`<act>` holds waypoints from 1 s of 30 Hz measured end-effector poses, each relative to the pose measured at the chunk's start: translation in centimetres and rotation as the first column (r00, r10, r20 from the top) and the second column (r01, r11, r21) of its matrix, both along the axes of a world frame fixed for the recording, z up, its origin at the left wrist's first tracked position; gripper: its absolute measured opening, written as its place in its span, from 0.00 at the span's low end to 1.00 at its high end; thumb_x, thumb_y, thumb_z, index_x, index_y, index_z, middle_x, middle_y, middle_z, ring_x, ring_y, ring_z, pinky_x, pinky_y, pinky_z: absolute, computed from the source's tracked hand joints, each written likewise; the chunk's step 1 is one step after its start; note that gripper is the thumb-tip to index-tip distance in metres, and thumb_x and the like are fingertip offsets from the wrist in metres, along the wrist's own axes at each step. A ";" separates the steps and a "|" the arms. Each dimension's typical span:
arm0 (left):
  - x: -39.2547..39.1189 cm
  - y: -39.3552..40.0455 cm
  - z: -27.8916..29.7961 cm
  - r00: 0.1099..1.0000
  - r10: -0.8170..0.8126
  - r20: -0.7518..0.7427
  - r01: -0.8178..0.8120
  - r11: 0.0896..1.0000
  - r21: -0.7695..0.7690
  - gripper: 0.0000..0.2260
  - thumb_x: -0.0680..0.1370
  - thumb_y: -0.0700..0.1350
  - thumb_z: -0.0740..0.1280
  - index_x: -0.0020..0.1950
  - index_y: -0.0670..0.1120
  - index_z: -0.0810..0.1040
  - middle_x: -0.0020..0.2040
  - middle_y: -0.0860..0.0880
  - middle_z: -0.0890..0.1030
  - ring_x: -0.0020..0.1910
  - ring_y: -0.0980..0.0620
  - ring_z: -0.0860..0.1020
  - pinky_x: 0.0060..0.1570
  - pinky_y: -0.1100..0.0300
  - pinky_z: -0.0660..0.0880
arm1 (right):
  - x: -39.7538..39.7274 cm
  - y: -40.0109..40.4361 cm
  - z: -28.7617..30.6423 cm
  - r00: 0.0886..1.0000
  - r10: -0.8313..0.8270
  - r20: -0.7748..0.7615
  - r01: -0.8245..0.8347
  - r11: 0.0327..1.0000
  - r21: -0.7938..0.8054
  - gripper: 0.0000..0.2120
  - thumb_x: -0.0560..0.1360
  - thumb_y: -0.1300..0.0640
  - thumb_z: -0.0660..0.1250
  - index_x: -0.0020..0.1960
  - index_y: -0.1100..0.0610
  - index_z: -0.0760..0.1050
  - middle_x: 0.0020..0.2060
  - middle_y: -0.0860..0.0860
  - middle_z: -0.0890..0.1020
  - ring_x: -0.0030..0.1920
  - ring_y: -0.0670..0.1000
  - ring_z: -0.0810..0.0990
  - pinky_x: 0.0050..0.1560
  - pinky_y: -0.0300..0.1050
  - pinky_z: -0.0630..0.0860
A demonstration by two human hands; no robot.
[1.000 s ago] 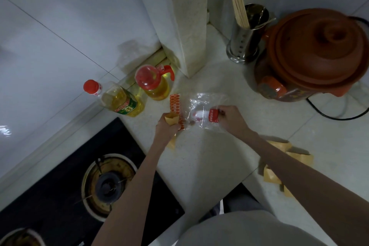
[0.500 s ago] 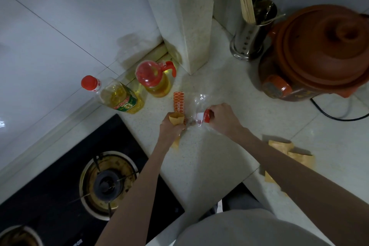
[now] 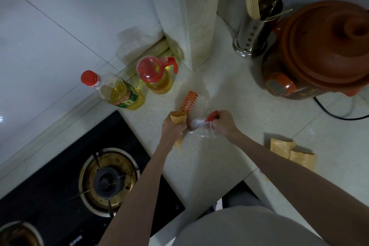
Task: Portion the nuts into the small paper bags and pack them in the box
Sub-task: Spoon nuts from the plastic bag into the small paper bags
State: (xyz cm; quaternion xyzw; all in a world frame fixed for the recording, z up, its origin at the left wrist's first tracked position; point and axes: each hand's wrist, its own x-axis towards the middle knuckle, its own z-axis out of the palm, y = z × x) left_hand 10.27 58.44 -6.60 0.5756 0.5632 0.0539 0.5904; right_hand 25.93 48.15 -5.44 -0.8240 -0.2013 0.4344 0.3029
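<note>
Beside the clay pot (image 3: 327,50), itself cut off by the right edge, whether nuts lie in the clear plastic bag (image 3: 201,124) cannot be told. The left hand (image 3: 173,128) hides most of the small paper bag (image 3: 177,118). A second burner (image 3: 18,233) is clipped at the bottom-left corner.

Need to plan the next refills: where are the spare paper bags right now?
In the head view, the spare paper bags lie on the counter at the right, just beyond the right forearm and nearer the camera than the clay pot.
</note>
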 end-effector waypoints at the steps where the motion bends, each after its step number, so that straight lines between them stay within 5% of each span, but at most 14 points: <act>1: -0.1 0.1 0.0 1.000 0.002 0.005 -0.002 1.000 -0.008 0.15 0.68 0.35 0.70 0.48 0.52 0.77 0.44 0.51 0.82 0.44 0.55 0.80 0.36 0.66 0.75 | -0.1 -0.3 -0.3 0.995 -0.091 -0.040 0.091 0.996 0.009 0.13 0.67 0.72 0.63 0.33 0.61 0.82 0.33 0.59 0.84 0.37 0.55 0.83 0.44 0.45 0.80; 3: -0.3 0.1 0.0 1.000 0.020 0.024 -0.019 0.999 -0.028 0.14 0.67 0.36 0.70 0.50 0.50 0.78 0.46 0.50 0.82 0.46 0.54 0.81 0.39 0.65 0.77 | -0.4 -0.6 -0.6 0.975 -0.209 -0.079 0.212 0.977 0.025 0.18 0.65 0.73 0.62 0.26 0.54 0.80 0.27 0.53 0.82 0.33 0.52 0.82 0.41 0.46 0.80; 8: -0.7 0.1 0.3 0.996 0.075 0.054 -0.067 0.990 -0.127 0.16 0.68 0.35 0.69 0.55 0.42 0.78 0.47 0.46 0.81 0.48 0.48 0.80 0.42 0.58 0.77 | -0.9 -0.5 -1.2 0.919 -0.346 -0.188 0.352 0.936 -0.006 0.19 0.66 0.74 0.62 0.24 0.56 0.79 0.22 0.49 0.81 0.26 0.47 0.80 0.33 0.42 0.78; 13: -1.2 0.4 0.8 0.987 0.146 0.062 -0.134 0.977 -0.169 0.14 0.70 0.32 0.67 0.56 0.38 0.77 0.46 0.44 0.80 0.48 0.47 0.79 0.45 0.53 0.77 | -0.4 -1.0 -1.4 0.873 -0.433 -0.224 0.443 0.897 -0.008 0.05 0.70 0.68 0.68 0.40 0.66 0.83 0.33 0.59 0.82 0.32 0.54 0.81 0.33 0.48 0.77; 15: -1.5 0.5 0.9 0.980 0.184 0.070 -0.169 0.970 -0.175 0.16 0.70 0.34 0.67 0.58 0.37 0.76 0.47 0.43 0.79 0.48 0.46 0.78 0.46 0.51 0.76 | 0.4 -1.2 -1.2 0.865 -0.442 -0.237 0.463 0.885 0.039 0.08 0.70 0.71 0.66 0.44 0.65 0.83 0.36 0.56 0.83 0.33 0.49 0.81 0.32 0.41 0.78; 19: -2.3 0.7 1.1 0.963 0.260 0.068 -0.243 0.950 -0.193 0.17 0.66 0.40 0.67 0.55 0.43 0.76 0.45 0.45 0.78 0.46 0.47 0.76 0.42 0.53 0.75 | 2.2 -1.7 -0.4 0.854 -0.449 -0.262 0.484 0.870 0.088 0.18 0.70 0.74 0.59 0.49 0.62 0.83 0.42 0.55 0.85 0.40 0.51 0.83 0.43 0.44 0.81; 24: -2.6 1.1 1.2 0.958 0.288 -0.016 -0.286 0.944 -0.167 0.15 0.69 0.38 0.68 0.55 0.45 0.76 0.45 0.47 0.79 0.45 0.47 0.77 0.40 0.53 0.75 | 4.0 -4.0 0.5 0.767 -0.581 -0.271 0.625 0.773 0.111 0.08 0.73 0.71 0.65 0.45 0.64 0.81 0.36 0.56 0.83 0.32 0.50 0.83 0.33 0.40 0.81; 30: -1.7 1.5 2.2 0.960 0.271 -0.077 -0.278 0.956 -0.098 0.12 0.70 0.38 0.69 0.47 0.53 0.74 0.43 0.49 0.80 0.42 0.51 0.78 0.36 0.58 0.74 | 6.1 -7.7 1.0 0.654 -0.726 -0.214 0.752 0.655 0.075 0.06 0.75 0.66 0.65 0.45 0.61 0.81 0.31 0.54 0.83 0.30 0.50 0.84 0.33 0.39 0.81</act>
